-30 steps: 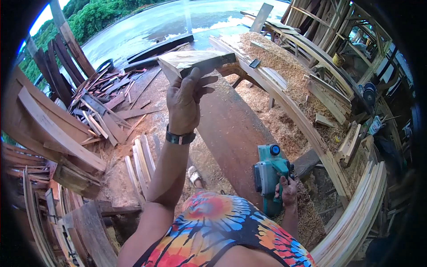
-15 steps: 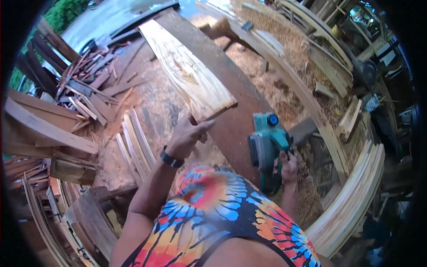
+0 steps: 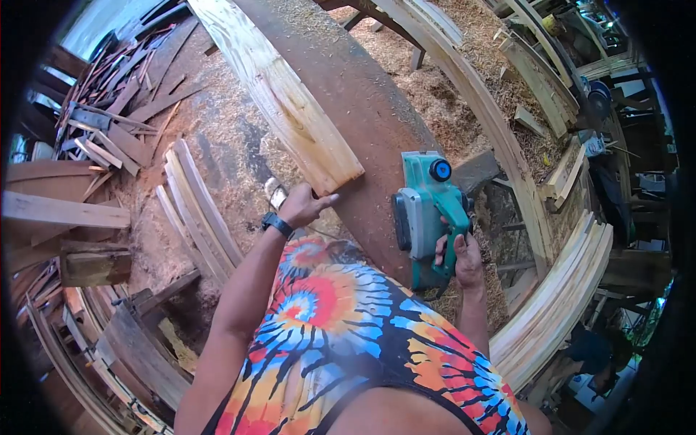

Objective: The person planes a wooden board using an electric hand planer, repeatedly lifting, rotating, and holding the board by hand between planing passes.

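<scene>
A pale wooden plank point(image 3: 290, 101) lies lengthwise along the left side of a brown workbench point(image 3: 355, 94), its near end toward me. My left hand point(image 3: 304, 206), with a dark watch on the wrist, grips the plank's near left corner, the index finger stretched along the end. On the right, my right hand point(image 3: 462, 259) is wrapped round the rear handle of a teal electric planer point(image 3: 428, 210). The planer is at the bench's right edge, apart from the plank; whether it rests on the bench I cannot tell.
Curved pale strips point(image 3: 558, 290) are stacked at my right. More strips point(image 3: 192, 203) lean at the left. A long curved timber point(image 3: 478, 109) runs beyond the bench, over ground covered in shavings point(image 3: 428, 87). Scrap wood point(image 3: 109, 109) is heaped at the far left.
The plank's near end has come lower and slightly left, along with my left hand. The planer and my right hand sit a little higher and further left in view. My head view has tilted down.
</scene>
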Demonstrator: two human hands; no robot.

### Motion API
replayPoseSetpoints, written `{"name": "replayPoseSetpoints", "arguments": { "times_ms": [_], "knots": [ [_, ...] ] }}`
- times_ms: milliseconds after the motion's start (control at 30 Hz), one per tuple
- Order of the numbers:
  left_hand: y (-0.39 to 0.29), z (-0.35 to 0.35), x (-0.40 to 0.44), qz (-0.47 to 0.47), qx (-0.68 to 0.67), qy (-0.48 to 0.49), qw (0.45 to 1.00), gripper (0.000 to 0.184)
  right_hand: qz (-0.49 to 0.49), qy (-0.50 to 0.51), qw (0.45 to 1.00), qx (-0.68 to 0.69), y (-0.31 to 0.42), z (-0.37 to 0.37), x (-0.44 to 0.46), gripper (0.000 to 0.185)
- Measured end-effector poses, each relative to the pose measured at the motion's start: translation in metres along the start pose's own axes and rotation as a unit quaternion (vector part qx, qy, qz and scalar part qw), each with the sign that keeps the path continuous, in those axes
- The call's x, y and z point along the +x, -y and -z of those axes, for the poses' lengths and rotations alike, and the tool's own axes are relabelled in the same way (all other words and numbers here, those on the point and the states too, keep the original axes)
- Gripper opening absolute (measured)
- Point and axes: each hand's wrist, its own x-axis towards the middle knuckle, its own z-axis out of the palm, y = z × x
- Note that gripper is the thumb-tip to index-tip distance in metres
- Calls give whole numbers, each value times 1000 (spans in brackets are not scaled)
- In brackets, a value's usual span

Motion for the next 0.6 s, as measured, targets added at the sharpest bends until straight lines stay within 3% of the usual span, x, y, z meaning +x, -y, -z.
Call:
{"name": "replayPoseSetpoints", "arguments": {
  "times_ms": [100, 200, 233, 333, 400, 467, 533, 600],
  "knots": [
    [-9, 1, -1, 20, -50, 8, 999, 46, -14, 2, 1000, -3, 4, 0, -1, 77],
    [-14, -3, -7, 96, -93, 3, 991, 54, -5, -14, 1000, -7, -1, -1, -2, 75],
    [-4, -9, -7, 70, -103, -5, 992, 64, -6, -21, 1000, -9, 1, -3, -3, 74],
    [8, -17, -20, 27, 54, 106, 993, 72, -13, -31, 999, -17, 15, -20, -1, 73],
    [21, -41, -22, 58, 137, 253, 956, 76, -17, -34, 999, -17, 32, -39, -1, 73],
    [46, -80, -27, 11, 107, 323, 940, 71, -29, -26, 999, -4, 39, -49, 4, 75],
    [56, -109, -41, -102, 56, 282, 952, 72, -41, -3, 999, -13, 46, -58, 11, 76],
    [46, -120, -41, -113, -8, 368, 923, 72, -49, 32, 997, -42, 55, -70, 22, 78]
  ]
}}
